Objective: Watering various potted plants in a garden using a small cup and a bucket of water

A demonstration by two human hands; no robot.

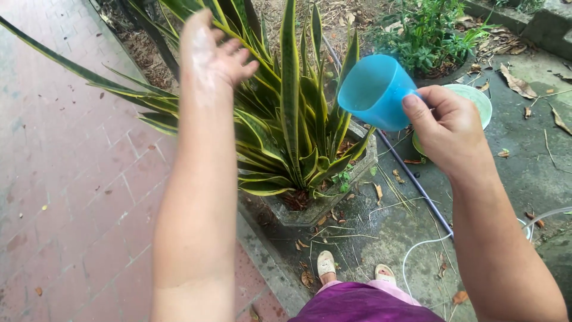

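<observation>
Head view: right hand [448, 128] grips the handle of a blue plastic scoop [375, 90], tilted with its mouth toward the striped sword-leaved plant [292, 113]; the fingers hide the handle, and whether water is inside is hard to make out. Left hand [213, 55] is raised over the leaves, empty, palm open with fingers loosely spread. Behind the right hand a pale green bowl [479, 101] is mostly covered, the stone planter [325, 203] shows only its near corner, and a dark pipe [417, 185] runs across the wet concrete.
</observation>
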